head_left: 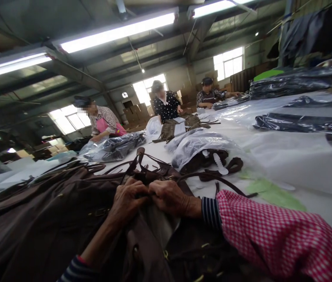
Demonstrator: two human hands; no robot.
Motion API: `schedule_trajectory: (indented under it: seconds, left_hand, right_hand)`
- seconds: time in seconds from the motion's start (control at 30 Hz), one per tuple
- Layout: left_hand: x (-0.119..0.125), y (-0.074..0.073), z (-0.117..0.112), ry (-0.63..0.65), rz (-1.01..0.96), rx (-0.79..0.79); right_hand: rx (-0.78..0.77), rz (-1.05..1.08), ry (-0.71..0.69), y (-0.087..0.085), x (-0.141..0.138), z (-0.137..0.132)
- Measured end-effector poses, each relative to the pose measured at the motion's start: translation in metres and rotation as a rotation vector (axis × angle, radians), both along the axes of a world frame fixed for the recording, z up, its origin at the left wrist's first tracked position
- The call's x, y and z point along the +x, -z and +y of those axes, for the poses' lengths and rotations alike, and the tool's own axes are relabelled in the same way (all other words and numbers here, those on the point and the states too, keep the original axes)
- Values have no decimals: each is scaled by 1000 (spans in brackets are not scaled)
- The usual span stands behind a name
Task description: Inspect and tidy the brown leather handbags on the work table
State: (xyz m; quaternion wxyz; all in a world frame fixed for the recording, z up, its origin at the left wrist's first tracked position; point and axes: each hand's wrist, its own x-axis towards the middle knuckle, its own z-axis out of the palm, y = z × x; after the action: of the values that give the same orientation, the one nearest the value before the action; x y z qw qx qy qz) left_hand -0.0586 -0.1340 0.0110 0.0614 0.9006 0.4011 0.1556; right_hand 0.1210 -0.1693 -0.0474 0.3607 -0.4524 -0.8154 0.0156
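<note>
Brown fabric bag point(144, 244) lies at the near side of the bench point(157, 148) in the head view; left hand point(129, 197) and right hand point(167, 197) meet at its upper part, each grip pinched narrow on the cloth. Farther off, slightly right, sits a plastic-wrapped bundle point(193, 145).

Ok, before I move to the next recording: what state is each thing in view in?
Left hand: closed on brown fabric
Right hand: closed on the fabric, beside the left
Brown fabric: creased, held in both hands
Clear plastic bag: crumpled, dark bundle partly sticking out
Dark stack: piled, plastic-wrapped
Ceiling light: lit
</note>
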Motion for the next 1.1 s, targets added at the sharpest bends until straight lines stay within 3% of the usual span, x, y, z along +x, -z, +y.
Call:
schedule_trajectory:
  seconds: [0.17,0.3,0.4,0.5,0.57,0.67,0.83,1.03,1.1]
  left_hand:
    - [-1,10,-2,3,-106,32]
    - [2,17,-11,-32,-3,250]
    - [5,21,-16,-7,51,377]
    - [6,24,-15,1,41,418]
    - [5,25,-14,1,47,439]
    - [4,27,-13,2,65,480]
    - [3,28,-14,16,61,498]
    - [4,27,-15,15,26,476]
    - [5,27,-16,8,15,471]
  right_hand:
    - [-1,295,-137,-9,13,-4]
    - [11,337,-154,-28,55,-26]
    - [-27,379,-37,-47,107,-55]
    - [-138,604,161,-59,161,-88]
    - [-205,724,290,-59,189,-107]
    - [-326,773,380,-45,213,-127]
    - [-554,534,321,-18,211,-130]
    - [-319,-243,440,-5,198,-88]
    - [-325,-427,462,-2,196,-71]
